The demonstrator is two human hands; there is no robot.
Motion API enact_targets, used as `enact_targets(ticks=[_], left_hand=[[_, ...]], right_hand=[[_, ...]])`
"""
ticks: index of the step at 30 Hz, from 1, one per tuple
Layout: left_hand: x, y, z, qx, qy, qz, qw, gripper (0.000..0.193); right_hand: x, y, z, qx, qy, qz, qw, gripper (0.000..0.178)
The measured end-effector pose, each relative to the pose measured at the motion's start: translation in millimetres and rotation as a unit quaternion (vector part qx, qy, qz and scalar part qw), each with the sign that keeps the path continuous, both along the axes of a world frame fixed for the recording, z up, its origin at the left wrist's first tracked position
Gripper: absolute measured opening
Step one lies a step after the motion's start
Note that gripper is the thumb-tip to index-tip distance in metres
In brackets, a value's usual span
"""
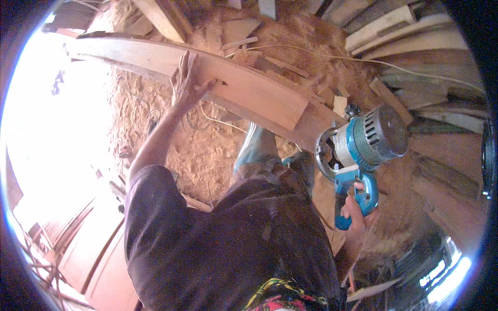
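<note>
My right hand (354,211) is wrapped round the blue D-shaped handle of a router (358,137), a power tool with a grey motor housing and a round metal base. The tool is tilted on its side, its base turned toward the end of a long wooden board (264,98). Across the work in front of me lies this board, pale reddish, with a small dark knot or hole near its middle. My left hand (187,83) rests on it with fingers spread, the thumb pointing toward the dark spot. Whether the router's bit touches wood is hidden.
Sawdust and shavings cover the ground (197,150). Stacked planks (415,52) line the right side, and offcuts (241,33) lie beyond the board. A pale cable (311,53) runs across the far side. More boards (85,259) lean at the lower left, beside strong glare.
</note>
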State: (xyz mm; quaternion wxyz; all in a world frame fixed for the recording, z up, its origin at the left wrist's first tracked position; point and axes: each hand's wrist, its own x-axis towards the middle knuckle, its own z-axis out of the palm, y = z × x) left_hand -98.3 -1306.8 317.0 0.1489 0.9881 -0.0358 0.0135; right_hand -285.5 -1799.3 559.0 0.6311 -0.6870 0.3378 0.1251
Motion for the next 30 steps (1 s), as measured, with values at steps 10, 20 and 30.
enact_targets(ticks=[10, 20, 30], left_hand=[[-310, -68, -94, -0.121, 0.133, 0.454, 0.873, 0.095], [-441, -247, -86, -0.462, 0.284, 0.601, 0.587, 0.058], [-330, -323, -14, -0.49, 0.227, 0.371, 0.755, 0.063]], right_hand=[[27, -67, -26, -0.077, -0.004, 0.198, 0.977, 0.035], [61, -103, -44, -0.045, -0.031, 0.37, 0.927, 0.029], [56, -112, -72, -0.022, -0.158, 0.388, 0.908, 0.025]])
